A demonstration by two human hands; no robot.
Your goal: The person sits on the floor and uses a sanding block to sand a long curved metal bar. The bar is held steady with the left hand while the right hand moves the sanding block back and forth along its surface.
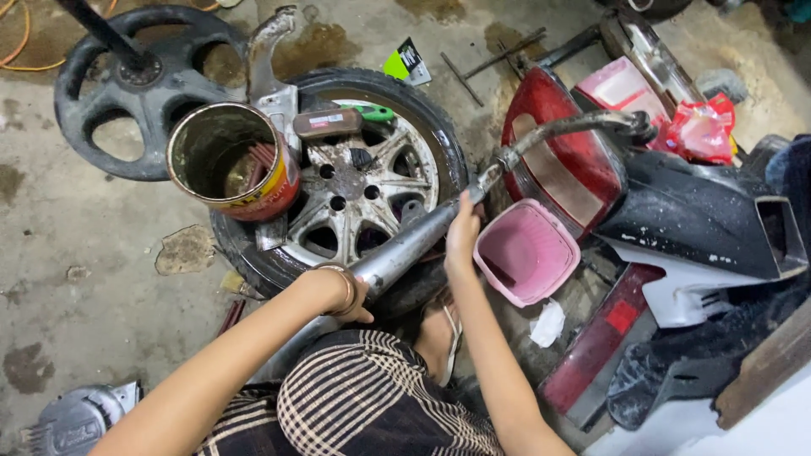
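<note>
One exhaust pipe (pixel 414 241) lying across one wheel with tyre (pixel 359 190); one rusty tin can (pixel 232 160), one brush (pixel 329 122) and one pink basket (pixel 525 251) nearby. Left hand (pixel 348 295) wraps the pipe's wide end, fingers mostly hidden, probably closed. Right hand (pixel 463 236) curled on the pipe farther up, gripping it.

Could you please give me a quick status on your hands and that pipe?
Both hands on exhaust pipe: left hand low, right hand higher. Pipe lies across wheel. Pink tub beside.
</note>
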